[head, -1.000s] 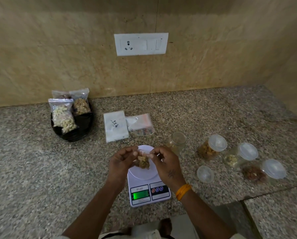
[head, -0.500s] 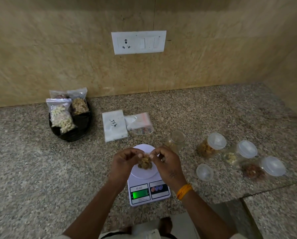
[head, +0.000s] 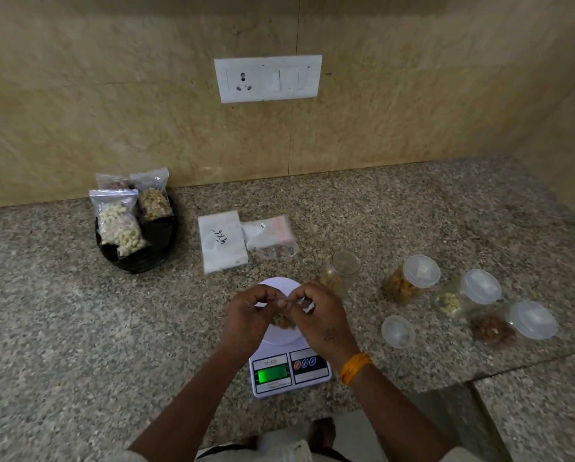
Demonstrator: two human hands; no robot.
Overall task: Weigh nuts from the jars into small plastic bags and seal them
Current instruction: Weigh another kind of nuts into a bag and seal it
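Pinching one small nut bag point(head: 282, 321) above the scale point(head: 287, 361): left hand point(head: 249, 315), right hand point(head: 316, 316).

Open jar point(head: 341, 271) just right of scale point(head: 287, 358); loose lid point(head: 398, 331) beyond; counter point(head: 79, 328) left of scale bare.

Speckled granite counter point(head: 79, 345), clear plastic jars point(head: 406, 283) w/ lids, glossy white scale point(head: 289, 371).
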